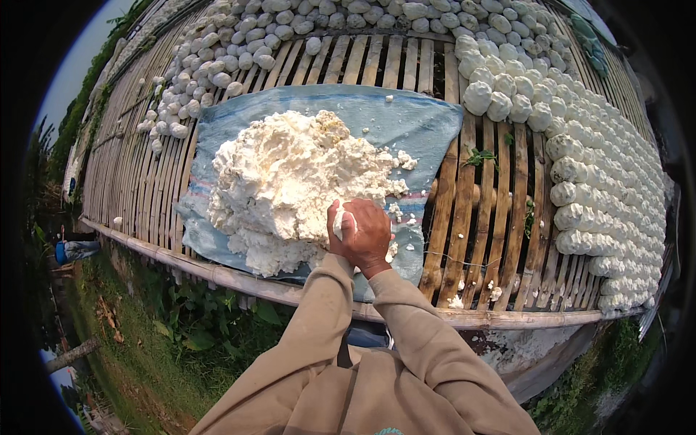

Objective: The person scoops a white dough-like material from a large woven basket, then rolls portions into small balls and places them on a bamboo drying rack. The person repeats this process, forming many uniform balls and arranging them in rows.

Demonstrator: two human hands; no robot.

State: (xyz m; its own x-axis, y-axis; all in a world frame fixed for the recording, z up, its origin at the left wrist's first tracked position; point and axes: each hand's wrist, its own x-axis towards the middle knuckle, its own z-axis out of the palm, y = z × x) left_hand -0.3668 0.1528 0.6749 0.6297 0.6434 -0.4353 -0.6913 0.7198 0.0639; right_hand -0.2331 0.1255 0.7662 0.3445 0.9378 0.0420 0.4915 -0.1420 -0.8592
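Note:
A big heap of moist, crumbly white pulp (283, 174) lies on a blue woven sheet (424, 116). At the heap's near right edge my two hands are pressed together. My right hand (370, 230) wraps over the front, its fingers curled. Mostly behind it, my left hand (335, 230) closes from the other side, and its fingers are largely hidden. Between them shows a bit of a white pulp lump (348, 216), squeezed in both palms. Small crumbs are scattered on the sheet to the right of my hands.
The sheet covers part of a slatted bamboo platform (471, 217) with gaps. Rows of shaped white lumps (602, 188) stand at the right. Rounded, drier-looking lumps (254, 36) crowd the far side. A bamboo pole (239, 281) edges the platform near me, with green plants (203, 326) below.

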